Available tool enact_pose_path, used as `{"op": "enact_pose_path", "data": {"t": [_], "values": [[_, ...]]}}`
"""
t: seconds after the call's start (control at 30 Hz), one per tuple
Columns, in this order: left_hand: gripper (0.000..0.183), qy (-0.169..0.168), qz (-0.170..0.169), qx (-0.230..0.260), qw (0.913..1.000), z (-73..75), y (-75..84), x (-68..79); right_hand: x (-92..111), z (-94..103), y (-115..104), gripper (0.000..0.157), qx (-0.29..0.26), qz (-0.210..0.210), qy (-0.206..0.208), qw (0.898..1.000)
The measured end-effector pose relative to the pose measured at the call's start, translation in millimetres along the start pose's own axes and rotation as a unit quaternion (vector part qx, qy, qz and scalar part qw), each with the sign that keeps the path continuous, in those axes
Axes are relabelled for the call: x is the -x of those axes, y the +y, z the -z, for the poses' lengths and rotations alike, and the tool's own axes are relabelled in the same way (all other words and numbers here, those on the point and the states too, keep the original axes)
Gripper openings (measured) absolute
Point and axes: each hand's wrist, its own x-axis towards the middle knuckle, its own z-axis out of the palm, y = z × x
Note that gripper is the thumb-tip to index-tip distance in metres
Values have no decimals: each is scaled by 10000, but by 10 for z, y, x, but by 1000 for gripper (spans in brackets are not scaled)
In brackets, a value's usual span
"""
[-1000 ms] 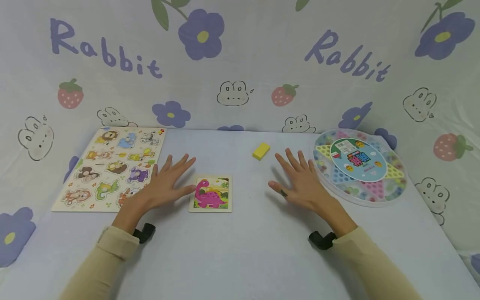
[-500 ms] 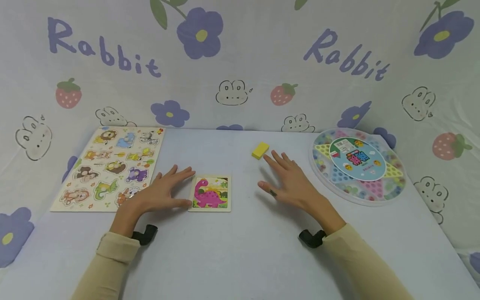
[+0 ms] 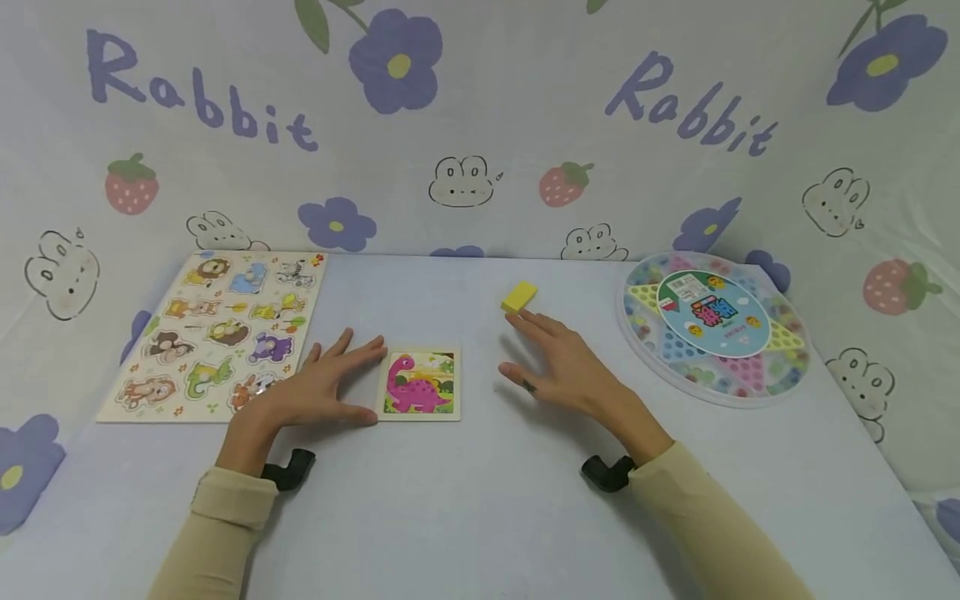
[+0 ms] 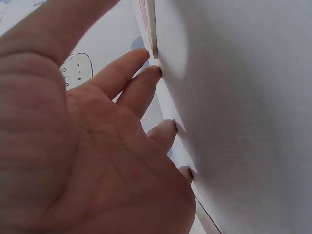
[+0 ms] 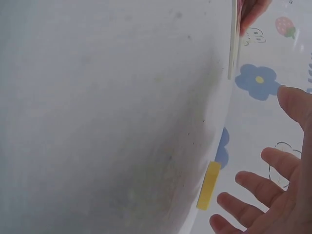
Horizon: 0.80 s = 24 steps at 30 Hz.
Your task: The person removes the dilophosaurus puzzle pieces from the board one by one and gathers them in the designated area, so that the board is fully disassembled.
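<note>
A small square dinosaur jigsaw puzzle (image 3: 420, 383) in a pale wooden frame lies flat on the white table. My left hand (image 3: 315, 387) is spread at its left side, thumb tip right at the lower left corner and index fingertip by the upper left one. In the left wrist view the left hand (image 4: 122, 141) shows its palm, with the fingertips close to the tabletop. My right hand (image 3: 566, 362) is held with fingers extended, its fingertips overlapping the near edge of a yellow block (image 3: 519, 297). The right wrist view shows the right hand (image 5: 273, 190) holding nothing, beside the yellow block (image 5: 208, 185).
On the left lies an animal peg puzzle board (image 3: 210, 333), partly behind the left hand. A round, clear-rimmed Chinese checkers box (image 3: 712, 329) sits at the right. A printed fabric backdrop (image 3: 480, 125) rises behind the table (image 3: 450, 517).
My right hand has moved left, from beside the round box to the yellow block. The left hand has shifted slightly, its thumb now lower at the puzzle's corner.
</note>
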Motion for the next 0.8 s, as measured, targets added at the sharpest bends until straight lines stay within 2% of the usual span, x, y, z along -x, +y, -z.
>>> {"op": "enact_pose_path", "data": {"t": [0.2, 0.5, 0.8], "values": [[93, -19, -45, 35, 10000, -13, 20, 18, -36, -45, -51, 76, -188, 97, -98, 9997], [90, 99, -104, 83, 9999, -88, 47, -15, -102, -103, -150, 71, -286, -48, -240, 9993], [90, 207, -216, 138, 9995, -172, 83, -36, -213, -192, -272, 62, -291, 201, -335, 9988]]}}
